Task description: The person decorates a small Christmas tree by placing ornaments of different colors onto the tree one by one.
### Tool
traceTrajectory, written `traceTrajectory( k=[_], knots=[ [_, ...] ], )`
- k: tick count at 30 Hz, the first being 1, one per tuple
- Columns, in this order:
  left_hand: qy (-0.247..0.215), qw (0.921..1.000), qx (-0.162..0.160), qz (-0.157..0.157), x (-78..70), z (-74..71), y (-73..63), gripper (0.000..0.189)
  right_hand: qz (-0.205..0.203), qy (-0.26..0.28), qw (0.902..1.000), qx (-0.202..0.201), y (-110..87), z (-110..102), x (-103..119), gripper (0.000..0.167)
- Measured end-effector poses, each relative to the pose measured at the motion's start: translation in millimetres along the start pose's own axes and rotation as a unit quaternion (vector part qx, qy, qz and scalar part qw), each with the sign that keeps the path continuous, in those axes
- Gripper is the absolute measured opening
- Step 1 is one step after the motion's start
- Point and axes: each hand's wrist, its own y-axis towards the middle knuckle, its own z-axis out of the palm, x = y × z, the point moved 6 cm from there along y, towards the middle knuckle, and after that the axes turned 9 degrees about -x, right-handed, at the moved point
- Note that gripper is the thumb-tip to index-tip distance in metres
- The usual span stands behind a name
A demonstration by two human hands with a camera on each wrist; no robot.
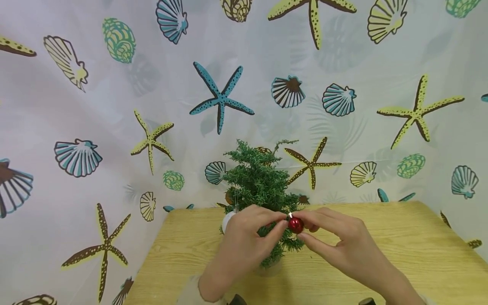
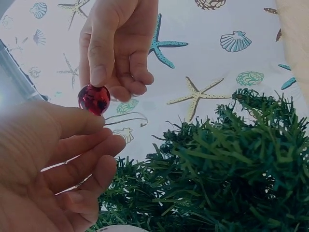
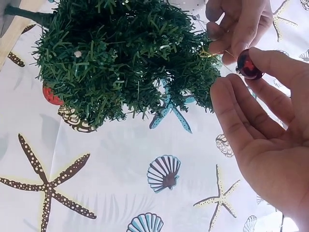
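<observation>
A shiny red Christmas ball (image 1: 295, 225) is held up between both hands, in front of a small artificial Christmas tree (image 1: 257, 178). My right hand (image 1: 348, 241) pinches the ball between thumb and fingers. My left hand (image 1: 244, 233) pinches at the ball's cap, where its thin hanging loop (image 2: 137, 114) starts. In the left wrist view the loop sticks out past the fingertips toward the tree. A white ball (image 1: 227, 221) hangs on the tree's left side, partly covered by my left hand. Another red ball (image 3: 51, 95) shows among the branches in the right wrist view.
The tree stands on a light wooden table (image 1: 381, 237), its pale base (image 1: 268, 271) low between the forearms. Behind and around the table hangs a white curtain (image 1: 259, 118) printed with starfish and shells. Two dark objects (image 1: 238, 300) poke in at the bottom edge.
</observation>
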Motion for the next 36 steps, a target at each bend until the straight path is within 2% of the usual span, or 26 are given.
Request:
traceTrajectory(
  k=[4, 13, 18, 22, 26, 30, 36],
  knots=[
    [-0.006, 1.0, -0.003, -0.003, 2.0, 0.5, 0.7, 0.01, 0.009, -0.002, 0.9999, 0.005, -0.7, 1, -1, 0.054],
    [-0.003, 0.9979, -0.065, 0.008, 0.9, -8.5, 7.2, 0.007, 0.012, 0.004, 0.9999, -0.003, -8.6, 4, -5, 0.052],
    [-0.007, 0.9962, -0.085, 0.014, -0.4, -12.0, 10.3, 0.008, 0.005, 0.028, 0.9995, -0.01, -10.8, 9, -5, 0.052],
    [-0.008, 0.9951, -0.097, 0.022, -2.4, -13.7, 11.8, 0.008, 0.018, 0.035, 0.9992, -0.012, -15.4, 13, -5, 0.052],
    [-0.006, 0.9943, -0.102, 0.03, -3.7, -13.6, 13.4, 0.008, 0.001, 0.026, 0.9993, -0.029, -20.8, 19, -7, 0.055],
    [-0.001, 0.9944, -0.099, 0.036, -4.9, -12.5, 14.6, 0.008, -0.019, 0.007, 0.9991, -0.038, -24.3, 23, -8, 0.05],
    [-0.002, 0.9947, -0.09, 0.051, -10.6, -12.5, 14.3, 0.007, -0.028, 0.004, 0.9992, -0.027, -20.5, 25, -7, 0.057]
  ],
)
